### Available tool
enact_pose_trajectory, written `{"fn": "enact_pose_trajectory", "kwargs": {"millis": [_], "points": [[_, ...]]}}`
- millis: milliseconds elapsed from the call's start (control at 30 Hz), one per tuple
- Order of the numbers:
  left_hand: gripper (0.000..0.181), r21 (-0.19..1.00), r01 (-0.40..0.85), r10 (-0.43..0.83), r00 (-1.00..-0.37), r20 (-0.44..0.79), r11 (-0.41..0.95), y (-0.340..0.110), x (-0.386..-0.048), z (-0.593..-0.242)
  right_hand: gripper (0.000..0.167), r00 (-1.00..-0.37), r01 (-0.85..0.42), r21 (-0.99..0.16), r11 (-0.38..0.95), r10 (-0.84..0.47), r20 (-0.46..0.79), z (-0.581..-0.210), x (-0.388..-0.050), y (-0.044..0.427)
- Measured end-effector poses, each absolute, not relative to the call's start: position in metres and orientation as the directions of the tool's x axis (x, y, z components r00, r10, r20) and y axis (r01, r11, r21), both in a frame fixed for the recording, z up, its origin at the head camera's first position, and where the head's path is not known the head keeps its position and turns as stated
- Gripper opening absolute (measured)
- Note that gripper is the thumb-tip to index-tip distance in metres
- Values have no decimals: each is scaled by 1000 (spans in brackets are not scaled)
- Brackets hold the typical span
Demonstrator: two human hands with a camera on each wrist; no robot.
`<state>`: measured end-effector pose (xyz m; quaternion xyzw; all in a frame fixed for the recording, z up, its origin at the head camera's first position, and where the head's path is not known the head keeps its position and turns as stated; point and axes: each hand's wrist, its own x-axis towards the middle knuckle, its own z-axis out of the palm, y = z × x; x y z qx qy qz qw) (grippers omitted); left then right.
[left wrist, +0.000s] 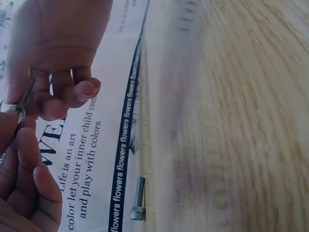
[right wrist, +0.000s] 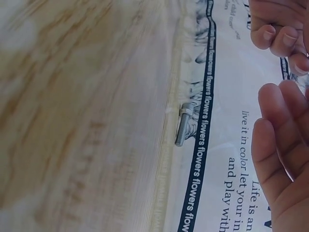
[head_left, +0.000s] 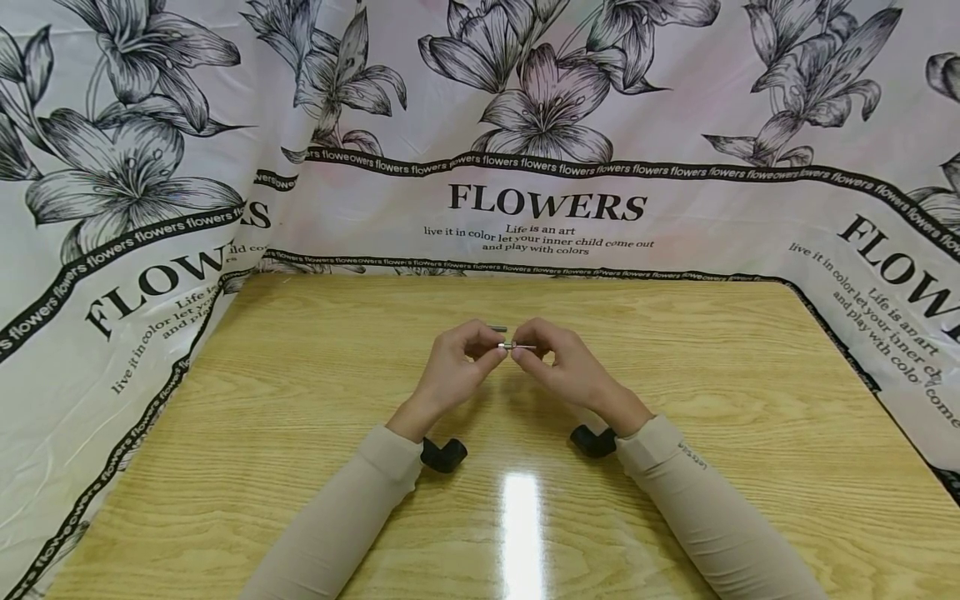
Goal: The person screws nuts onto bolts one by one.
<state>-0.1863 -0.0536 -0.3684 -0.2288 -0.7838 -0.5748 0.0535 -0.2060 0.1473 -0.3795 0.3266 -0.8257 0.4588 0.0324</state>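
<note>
A small silver bolt point(head_left: 508, 345) is held in the air between both hands, with its threaded shank point(left wrist: 29, 89) pointing to the right. My left hand point(head_left: 459, 367) pinches its head end between thumb and forefinger. From the other side, my right hand point(head_left: 564, 367) has thumb and forefinger tips at the nut-like collar on the bolt. Fingers hide part of that spot. Beyond the hands a second bolt point(head_left: 498, 328) lies on the table; a nut or collar shows against its head in the left wrist view. The right wrist view shows the held bolt poorly.
Both hands are over a wood-grain table point(head_left: 337, 333). A white curtain point(head_left: 540, 217) with flower prints and lettering stands around its back and sides. Black wrist mounts point(head_left: 444, 456) stick out below the sleeves. A bright reflection falls near the front.
</note>
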Motion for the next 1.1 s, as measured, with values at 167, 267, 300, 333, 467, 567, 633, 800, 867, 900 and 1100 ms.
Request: {"fn": "enact_pose_trajectory", "kwargs": {"millis": [167,267,300,333,467,567,633,800,867,900,1100], "points": [[8,877,423,293,-889,353,226,-54,-193,-380,21,-782,-567,-738,366,-522,341,-380,-207,148],[7,874,435,298,-882,365,218,-55,-194,-381,24,-784,-564,-735,375,-523,334,-381,-208,148],[7,871,440,300,-880,369,219,-55,-194,-382,24,-785,-562,-736,377,-523,332,-380,-208,148],[7,869,444,301,-878,373,219,-55,-194,-382,23,-787,-559,-739,376,-521,330,-380,-208,148],[7,864,457,299,-872,387,213,-56,-195,-382,15,-788,-563,-741,366,-507,349,-381,-208,148],[7,864,460,297,-870,393,206,-56,-196,-382,19,-775,-587,-730,350,-502,383,-382,-209,147],[7,864,459,295,-871,393,206,-56,-196,-382,20,-766,-600,-724,341,-506,396,-382,-209,147],[7,867,453,292,-875,387,206,-56,-195,-381,10,-772,-596,-712,370,-506,384,-371,-200,143],[7,867,452,292,-875,386,211,-56,-195,-382,9,-778,-588,-715,378,-508,370,-364,-195,141],[7,866,453,293,-875,386,211,-56,-195,-382,11,-778,-586,-716,381,-511,365,-360,-193,140],[7,864,460,299,-870,391,207,-56,-195,-381,14,-788,-561,-733,384,-520,330,-347,-186,139]]}}
